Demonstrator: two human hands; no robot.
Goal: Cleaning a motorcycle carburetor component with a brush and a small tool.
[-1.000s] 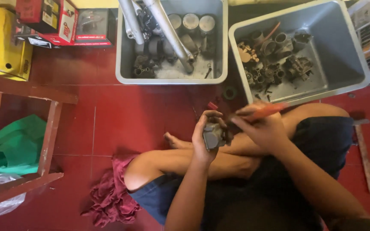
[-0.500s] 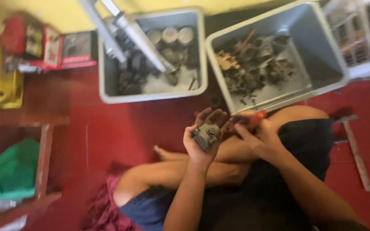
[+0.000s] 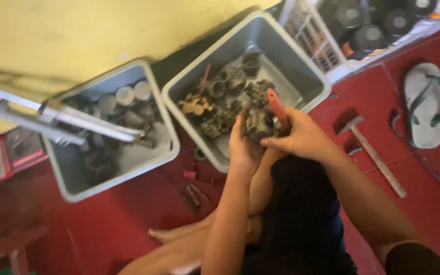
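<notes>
Working on a small metal part over the bin

The left hand is gripping a dirty metal engine part, just above the right grey bin of old parts. The right hand is squeezing a red-handled tool against it. Holding the part tight probably keeps the tool from slipping. Since a moment ago, both hands are sitting higher, closer over that bin.
</notes>
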